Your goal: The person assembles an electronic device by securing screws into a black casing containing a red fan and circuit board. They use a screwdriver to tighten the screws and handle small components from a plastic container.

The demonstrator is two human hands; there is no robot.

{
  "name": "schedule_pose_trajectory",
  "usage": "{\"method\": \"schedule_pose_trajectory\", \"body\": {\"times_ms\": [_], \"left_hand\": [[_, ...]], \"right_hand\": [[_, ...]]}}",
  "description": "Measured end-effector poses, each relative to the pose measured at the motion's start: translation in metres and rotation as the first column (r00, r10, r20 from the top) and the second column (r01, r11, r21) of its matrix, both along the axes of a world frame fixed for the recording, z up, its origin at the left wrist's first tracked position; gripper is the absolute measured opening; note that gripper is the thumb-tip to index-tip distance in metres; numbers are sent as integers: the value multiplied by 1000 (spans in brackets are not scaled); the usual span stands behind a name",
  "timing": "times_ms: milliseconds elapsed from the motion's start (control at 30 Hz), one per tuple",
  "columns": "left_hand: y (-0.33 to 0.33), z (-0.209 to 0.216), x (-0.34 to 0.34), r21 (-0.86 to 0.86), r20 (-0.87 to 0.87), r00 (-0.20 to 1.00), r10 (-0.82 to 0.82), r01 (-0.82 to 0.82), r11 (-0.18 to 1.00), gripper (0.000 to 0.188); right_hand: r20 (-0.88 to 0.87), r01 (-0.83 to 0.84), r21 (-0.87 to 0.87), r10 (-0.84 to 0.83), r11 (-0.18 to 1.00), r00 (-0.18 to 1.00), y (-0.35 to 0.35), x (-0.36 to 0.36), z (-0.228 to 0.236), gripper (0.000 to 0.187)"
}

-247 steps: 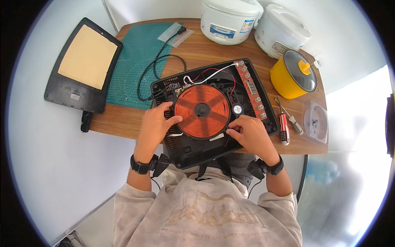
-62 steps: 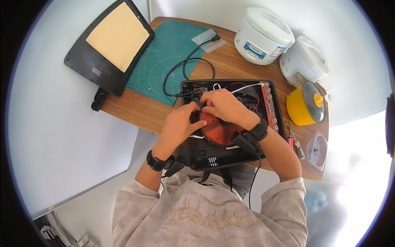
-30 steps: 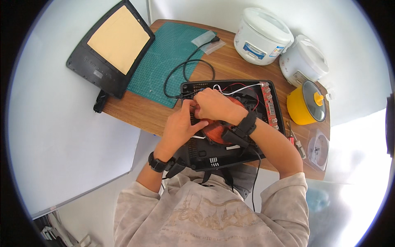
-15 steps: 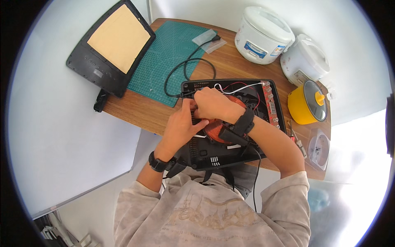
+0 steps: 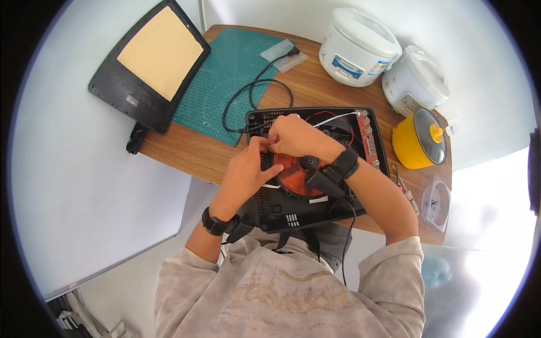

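Observation:
An opened induction cooker base (image 5: 270, 217), a black tray-like shell, lies at the table's front edge. Inside it sits a round copper coil (image 5: 294, 179) with a dark piece at its centre. My right hand (image 5: 307, 139) reaches over the coil's far left part, fingers curled together; what they pinch is hidden. Beside it, my left hand (image 5: 243, 169) is over the shell's left side, thumb stretched out towards the coil and apart from the bent index finger. The fingertips of both hands nearly meet. A red button board (image 5: 367, 135) runs along the right side, joined by white and red wires.
Left, a black panel (image 5: 132, 101) with a tan sheet leans by a green cutting mat (image 5: 225, 73). A black power cord (image 5: 230, 104) loops behind the shell. Two white rice cookers (image 5: 360, 48), a yellow pot (image 5: 410, 143), hand tools (image 5: 409, 194) and a clear dish (image 5: 435, 203) line the right.
My right hand has shifted slightly right, uncovering more of the coil and its centre. The left hand stays nearly in place.

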State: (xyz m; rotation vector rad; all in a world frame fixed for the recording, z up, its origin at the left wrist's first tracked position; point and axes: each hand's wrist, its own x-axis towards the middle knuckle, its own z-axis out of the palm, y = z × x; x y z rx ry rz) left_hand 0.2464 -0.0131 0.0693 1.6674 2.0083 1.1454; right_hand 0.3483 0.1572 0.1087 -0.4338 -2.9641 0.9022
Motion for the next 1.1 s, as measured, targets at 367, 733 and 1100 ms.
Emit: {"method": "schedule_pose_trajectory", "body": {"times_ms": [367, 733, 1100], "left_hand": [[-1, 4, 1, -46, -10, 1000, 15, -15, 999, 64], [0, 2, -1, -43, -20, 1000, -6, 5, 999, 57], [4, 16, -2, -138, -25, 1000, 7, -10, 990, 52]], "right_hand": [[-68, 45, -126, -54, 991, 996, 6, 11, -2, 16], [-69, 34, -166, -47, 986, 996, 1, 20, 3, 16], [-265, 209, -1, -202, 978, 943, -32, 120, 45, 17]]}}
